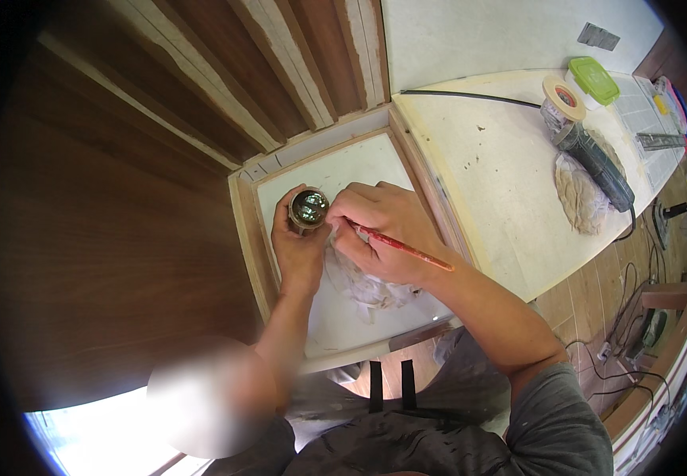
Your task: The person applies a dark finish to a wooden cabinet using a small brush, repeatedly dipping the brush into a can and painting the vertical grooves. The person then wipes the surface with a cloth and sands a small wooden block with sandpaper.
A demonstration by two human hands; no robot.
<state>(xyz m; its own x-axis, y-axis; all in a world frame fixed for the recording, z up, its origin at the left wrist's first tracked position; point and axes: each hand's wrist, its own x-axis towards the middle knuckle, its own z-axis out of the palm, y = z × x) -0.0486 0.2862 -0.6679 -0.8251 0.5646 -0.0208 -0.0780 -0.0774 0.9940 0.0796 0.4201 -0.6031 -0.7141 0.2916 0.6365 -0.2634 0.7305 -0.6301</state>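
My left hand (296, 253) is wrapped around a small round cup (309, 208) of dark, glossy liquid. Close beside its rim, my right hand (382, 229) grips a thin paintbrush (403, 245) with a red, paint-specked handle. The brush's bristle end is hidden behind my right fingers, so I cannot tell whether it touches the cup. Both hands are above a white panel (373, 157) framed by raised wooden edging. A crumpled whitish rag (373, 288) lies on that panel, partly covered by my right hand and wrist.
Dark brown wood panelling (123, 238) rises at the left. On the pale worktop (486, 172) at the right are a corded cylindrical power tool (596, 169), a stained cloth (578, 193), a roll of masking tape (563, 98) and a green-lidded container (593, 83). Cables (626, 285) trail over the floor.
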